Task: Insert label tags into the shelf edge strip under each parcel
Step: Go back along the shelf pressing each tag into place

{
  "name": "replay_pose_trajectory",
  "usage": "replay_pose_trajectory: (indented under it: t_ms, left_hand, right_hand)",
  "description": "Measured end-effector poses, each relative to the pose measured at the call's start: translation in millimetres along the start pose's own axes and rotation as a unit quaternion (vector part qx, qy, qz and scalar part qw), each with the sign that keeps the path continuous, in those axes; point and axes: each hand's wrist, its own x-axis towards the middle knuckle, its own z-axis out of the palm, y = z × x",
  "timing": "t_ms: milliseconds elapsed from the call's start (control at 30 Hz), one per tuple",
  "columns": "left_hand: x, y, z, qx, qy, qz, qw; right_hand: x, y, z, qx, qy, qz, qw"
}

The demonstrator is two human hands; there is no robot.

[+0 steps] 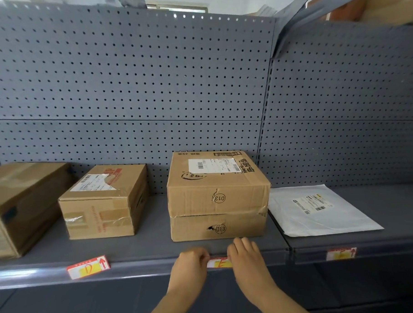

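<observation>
a red-and-yellow label tag (219,262) is pinched at each end between the left hand (190,263) and right hand (246,256), apparently seated in the shelf edge strip (139,269) beneath the stacked parcel (217,196).

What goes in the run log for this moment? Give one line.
step: seating tag | left hand + right hand pinch tag ends | strip under stacked boxes | tag D crooked
</observation>
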Motion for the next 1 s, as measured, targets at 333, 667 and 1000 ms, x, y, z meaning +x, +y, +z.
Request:
replay_pose_trajectory:
  t_ms: [333, 667, 1000]
  left_hand:
    - [-6.8, -0.3, 4.3, 0.108, 0.032, 0.078, 0.991]
    - [-14.9, 1.2, 7.7, 0.165, 0.002, 0.153, 0.974]
    - [-31.1, -11.3, 6.7, 0.165, 0.017, 0.145, 0.975]
  right_hand:
    - [-5.3, 5.9, 16.0, 0.037, 0.016, -0.005, 0.999]
    - [-13.4, 13.6, 28.1, 0.124, 0.042, -0.061, 0.989]
    - [-32.4, -14.9, 27.3, 0.082, -0.021, -0.118, 0.989]
